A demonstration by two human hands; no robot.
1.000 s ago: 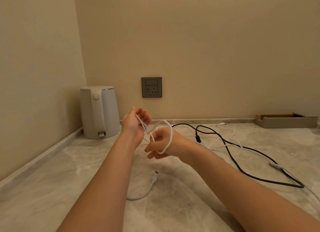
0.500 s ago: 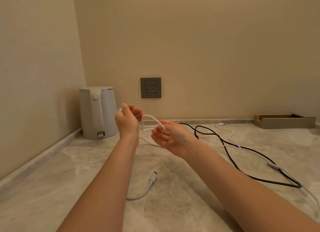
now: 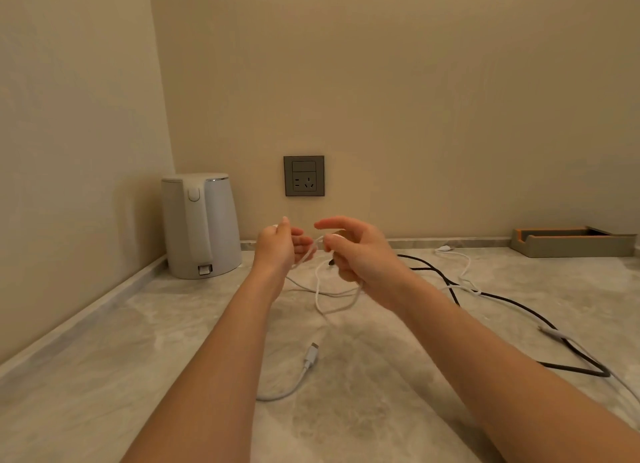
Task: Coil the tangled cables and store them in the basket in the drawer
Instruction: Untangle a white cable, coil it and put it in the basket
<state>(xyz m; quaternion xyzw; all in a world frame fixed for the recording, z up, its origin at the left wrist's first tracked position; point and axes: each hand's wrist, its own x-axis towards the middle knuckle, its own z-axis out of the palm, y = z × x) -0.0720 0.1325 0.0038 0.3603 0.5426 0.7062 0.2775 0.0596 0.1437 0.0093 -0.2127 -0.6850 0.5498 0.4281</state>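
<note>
2 hands, both raised over countertop [image 3: 138,358]. Left hand [image 3: 277,251]: fingers curled round white cable [image 3: 316,291]. Right hand [image 3: 358,254]: lower fingers curled on same cable, forefinger extended; 1 loop hangs below this grip, plug end [image 3: 310,355] lying nearer the person. Black cable [image 3: 512,303]: on countertop, right of the grip. Kettle [image 3: 201,227]: left of it.

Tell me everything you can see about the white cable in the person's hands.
The white cable is thin, smooth and plastic-looking. The left hand grips one stretch and the right hand pinches another, both raised above the marble-look counter. Between them it runs short and nearly taut; below the right hand a slack loop hangs toward the counter. Where its ends lie cannot be told.
</note>
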